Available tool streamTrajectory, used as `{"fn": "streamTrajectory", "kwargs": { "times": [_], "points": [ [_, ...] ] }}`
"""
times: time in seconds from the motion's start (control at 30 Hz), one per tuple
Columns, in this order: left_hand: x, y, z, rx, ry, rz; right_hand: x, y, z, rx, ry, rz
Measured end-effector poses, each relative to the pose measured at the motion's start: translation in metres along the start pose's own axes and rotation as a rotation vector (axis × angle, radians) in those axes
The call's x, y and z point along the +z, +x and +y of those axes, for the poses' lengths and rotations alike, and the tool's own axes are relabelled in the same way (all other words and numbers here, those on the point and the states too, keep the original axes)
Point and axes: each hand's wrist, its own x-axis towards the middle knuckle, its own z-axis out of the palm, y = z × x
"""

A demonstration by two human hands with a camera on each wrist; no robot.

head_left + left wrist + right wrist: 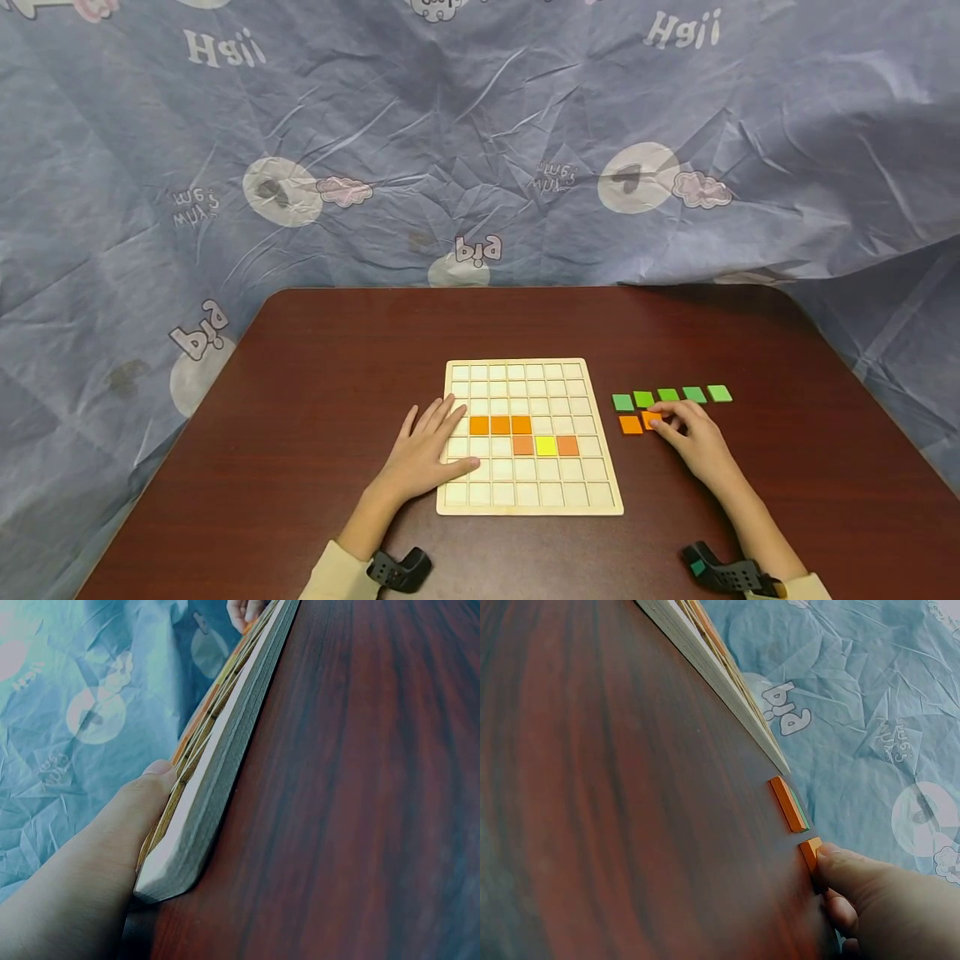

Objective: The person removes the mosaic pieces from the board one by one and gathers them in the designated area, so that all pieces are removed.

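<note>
A pale wooden grid board point(540, 498) lies on the table. My left hand point(423, 454) rests on its left edge with fingers spread, and in the left wrist view the thumb point(142, 795) lies on the board's top. Three orange tiles point(500, 425) sit side by side in one row of cells. Just below, a yellow tile point(546, 446) lies between two darker orange tiles point(567, 446). Right of the board, my right hand point(693, 433) pinches an orange tile point(810, 853) between thumb and fingers. Another orange tile point(630, 425) lies just left of it.
Several green tiles point(668, 395) form a row behind the right hand, on the dark red-brown table point(360, 350). A blue-grey printed cloth point(480, 150) hangs behind the table. Each wrist wears a black band point(401, 570).
</note>
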Motion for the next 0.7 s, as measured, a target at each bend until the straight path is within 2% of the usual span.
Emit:
{"fn": "streamTrajectory", "kwargs": {
  "times": [0.7],
  "points": [
    [0.0015,0.0000,-0.0006,0.004,-0.011,0.011,-0.0011,-0.0011,-0.0006,0.033,-0.013,-0.029]
  ]
}}
